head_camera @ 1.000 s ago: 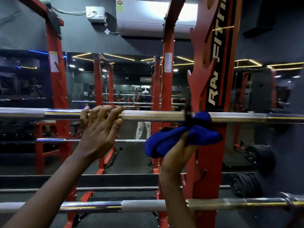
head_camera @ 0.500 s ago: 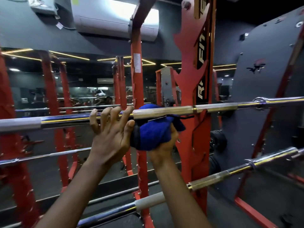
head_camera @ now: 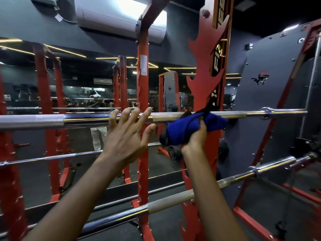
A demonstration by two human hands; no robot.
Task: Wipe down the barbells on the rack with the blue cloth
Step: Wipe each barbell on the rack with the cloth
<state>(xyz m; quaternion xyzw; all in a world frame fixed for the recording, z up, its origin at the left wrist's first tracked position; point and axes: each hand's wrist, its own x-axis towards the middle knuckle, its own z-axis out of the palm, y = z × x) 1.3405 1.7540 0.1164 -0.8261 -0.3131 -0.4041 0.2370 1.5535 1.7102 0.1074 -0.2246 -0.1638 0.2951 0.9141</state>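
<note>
A chrome upper barbell runs across the view at chest height on the red rack. My left hand rests on it with straight, spread fingers over the bar's top. To its right, my right hand grips a bunched blue cloth from below and presses it against the bar beside the red flame-shaped upright. A second barbell lies lower down, slanting up to the right.
A mirror wall behind the rack reflects red posts and more bars. A grey panel stands at the right. Weight plates sit low behind the cloth. An air conditioner hangs overhead.
The cloth and my right hand have slid right along the upper bar, away from my left hand. My left hand's fingers have straightened on the bar. The view has turned right.
</note>
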